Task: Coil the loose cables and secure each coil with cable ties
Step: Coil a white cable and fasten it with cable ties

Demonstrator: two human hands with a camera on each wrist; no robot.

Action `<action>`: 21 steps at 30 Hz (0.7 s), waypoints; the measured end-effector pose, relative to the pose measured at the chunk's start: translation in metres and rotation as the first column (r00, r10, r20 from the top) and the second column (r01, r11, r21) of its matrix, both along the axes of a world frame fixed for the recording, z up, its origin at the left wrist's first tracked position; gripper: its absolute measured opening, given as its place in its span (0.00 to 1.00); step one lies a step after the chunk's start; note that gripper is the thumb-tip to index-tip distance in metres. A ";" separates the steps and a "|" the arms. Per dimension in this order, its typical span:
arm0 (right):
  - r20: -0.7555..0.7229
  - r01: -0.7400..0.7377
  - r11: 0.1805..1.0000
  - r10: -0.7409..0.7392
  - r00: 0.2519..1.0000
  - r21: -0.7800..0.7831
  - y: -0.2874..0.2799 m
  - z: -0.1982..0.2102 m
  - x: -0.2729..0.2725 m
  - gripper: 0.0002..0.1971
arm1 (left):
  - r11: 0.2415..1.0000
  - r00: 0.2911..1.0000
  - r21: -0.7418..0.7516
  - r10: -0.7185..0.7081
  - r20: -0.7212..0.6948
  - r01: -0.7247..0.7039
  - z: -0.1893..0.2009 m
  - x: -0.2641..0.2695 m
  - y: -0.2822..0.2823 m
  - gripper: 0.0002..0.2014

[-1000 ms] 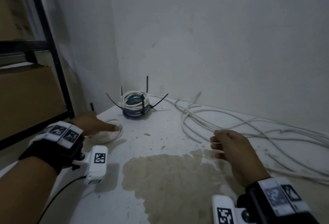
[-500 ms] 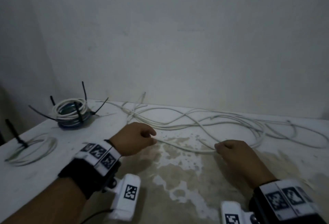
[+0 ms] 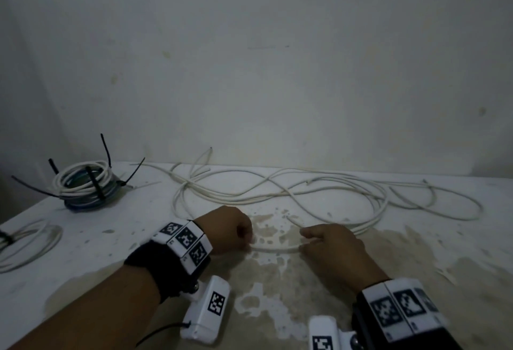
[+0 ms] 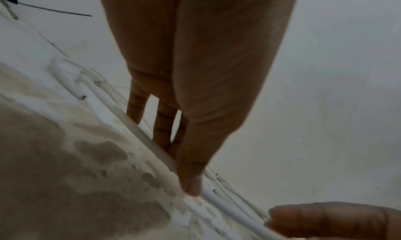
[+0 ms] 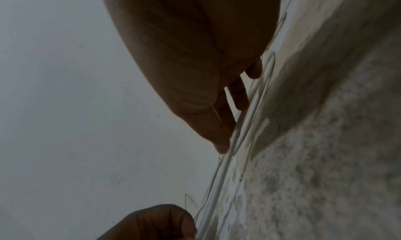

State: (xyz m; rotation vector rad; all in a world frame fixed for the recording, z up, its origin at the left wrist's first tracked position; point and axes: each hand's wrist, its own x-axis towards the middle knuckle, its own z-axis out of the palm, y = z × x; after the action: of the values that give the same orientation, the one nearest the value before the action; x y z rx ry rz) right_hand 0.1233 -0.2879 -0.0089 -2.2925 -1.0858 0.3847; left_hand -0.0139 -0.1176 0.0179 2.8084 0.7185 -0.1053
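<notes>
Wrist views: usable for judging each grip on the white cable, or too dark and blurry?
Left wrist: dim and soft, but the left hand fingertips show on the white cable. Right wrist: darker, the right hand mostly silhouette, contact hard to read. Head: dim, even light, mildly soft, both hands on the cable.

Place: you are probably in a bare utility or storage room; the dim light leaves that uncertain.
Wall point(image 3: 277, 58): plain, unpainted-looking plaster, marked with small spots, right behind your worktop.
Worktop point(image 3: 416, 252): white surface, chipped and worn, with a large brown stain in front of you.
Stock: loose white cables point(image 3: 277, 191) sprawl by the wall; tied coils point(image 3: 86, 185) with black cable ties point(image 3: 94, 185) sit to your left.
</notes>
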 end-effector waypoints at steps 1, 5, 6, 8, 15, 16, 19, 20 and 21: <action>0.048 0.006 0.998 -0.003 0.999 -0.065 -0.001 0.003 -0.001 0.18 | 1.000 1.000 -0.002 -0.024 0.019 0.024 0.002 -0.003 -0.002 0.05; 0.152 0.030 1.000 -0.028 0.988 -0.007 -0.002 0.009 -0.003 0.12 | 0.994 0.989 -0.096 -0.045 0.142 0.059 0.017 -0.021 -0.004 0.04; 0.177 0.037 0.996 -0.050 0.983 0.076 -0.002 0.010 -0.003 0.09 | 0.996 0.987 -0.071 -0.045 0.153 0.056 0.020 -0.024 -0.004 0.05; 0.262 0.053 0.964 -0.124 0.957 0.261 -0.004 0.017 -0.002 0.07 | 0.994 0.983 0.098 -0.068 0.168 0.052 0.023 -0.029 0.001 0.03; 0.442 0.038 0.765 -0.411 0.797 0.642 -0.026 0.051 0.017 0.14 | 0.942 0.838 0.208 0.116 0.533 -0.263 0.039 -0.057 0.060 0.12; 0.476 0.019 0.769 -0.414 0.776 0.639 -0.026 0.055 0.018 0.14 | 0.937 0.826 0.215 0.115 0.552 -0.274 0.041 -0.059 0.064 0.12; 0.550 -0.102 0.825 -0.273 0.790 0.556 -0.023 0.062 0.030 0.11 | 0.915 0.763 0.252 0.087 0.640 -0.316 0.053 -0.057 0.068 0.15; 0.547 -0.117 0.862 -0.203 0.812 0.494 -0.021 0.062 0.039 0.11 | 0.915 0.713 0.228 0.086 0.696 -0.333 0.058 -0.056 0.068 0.15; 0.543 -0.106 0.903 -0.154 0.826 0.417 -0.021 0.061 0.049 0.11 | 0.924 0.641 0.166 0.101 0.761 -0.343 0.065 -0.055 0.068 0.14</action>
State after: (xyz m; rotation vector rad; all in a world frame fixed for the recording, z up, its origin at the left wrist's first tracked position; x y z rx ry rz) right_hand 0.1721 -0.3085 0.0517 -2.0392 -1.2568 -0.5537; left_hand -0.0684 -0.0492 0.0824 2.5935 0.8920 1.2310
